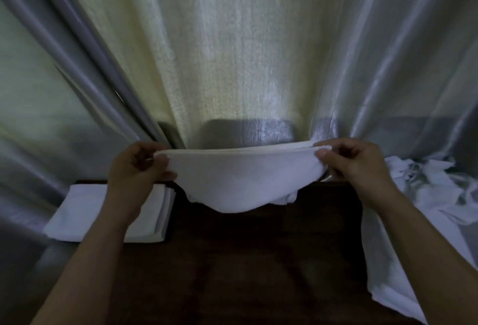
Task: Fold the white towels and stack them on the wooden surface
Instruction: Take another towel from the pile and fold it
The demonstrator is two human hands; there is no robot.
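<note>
Folded stack (103,211): several white towels already folded, lying squared on the dark wooden tabletop (232,260) at the left, partly behind the left forearm.
Left hand (139,167): fingers and thumb curled, pinching the left end of the towel's doubled top edge.
Towel in hand (240,182): held in the air above the tabletop, stretched between both hands, layers aligned along the top, lower edge sagging to a point in the middle.
Right hand (354,164): thumb and fingers pinching the right end of the same edge.
Unfolded pile (419,195): crumpled white towels at the right, one draping off the tabletop's edge.
Curtain (232,53): pale drapes hang just behind.
Doing it well: keep even tension between the hands so the edges stay matched, lower the sagging middle onto the wood first, then lay it flat before the next fold.
</note>
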